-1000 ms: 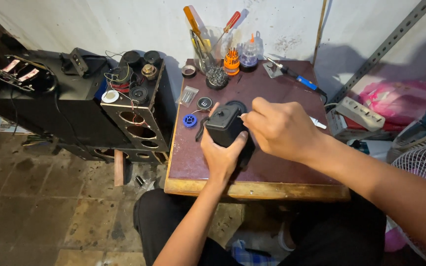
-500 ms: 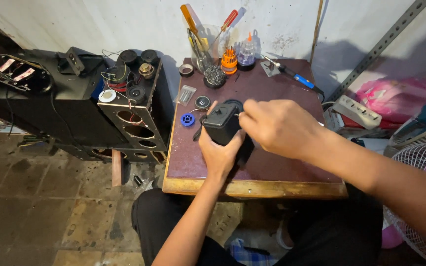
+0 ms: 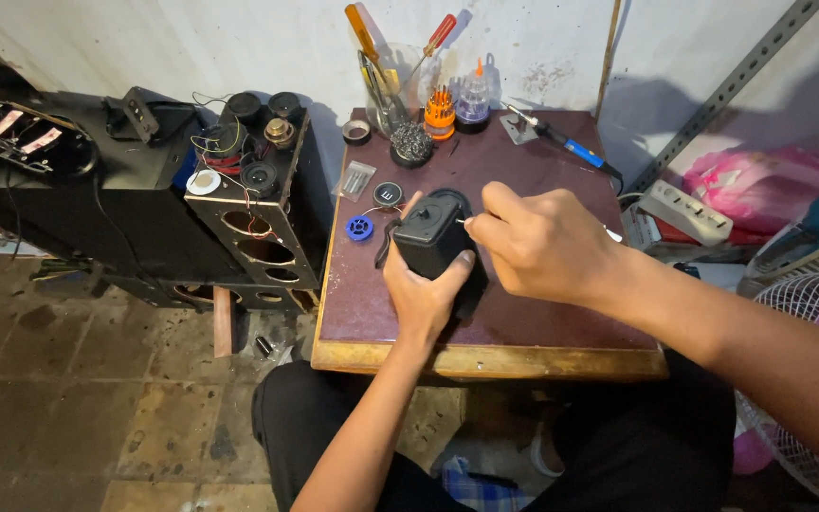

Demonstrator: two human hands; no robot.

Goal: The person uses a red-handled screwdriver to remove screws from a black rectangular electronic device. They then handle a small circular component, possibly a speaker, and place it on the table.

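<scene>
Black plastic box (image 3: 431, 237), small and closed on the faces I can see, sits in my left hand (image 3: 424, 289); that grip is wrapped shut around its lower half, thumb on the right edge, holding it just above the desk (image 3: 523, 327). My right hand (image 3: 537, 242) is pinched closed on a thin tool whose pale tip meets the upper right corner of the box; the tool body is hidden in the fist. Judged from this, the casing is not yet opened and work on that corner is in hand. Just left of the grip lie a blue spool (image 3: 359, 228) and a round black part (image 3: 388, 193). Beyond it stand a jar of screwdrivers (image 3: 386, 85) and a soldering iron (image 3: 561, 142). Well left of the grip stands an opened speaker cabinet (image 3: 248, 204), wires exposed.
</scene>
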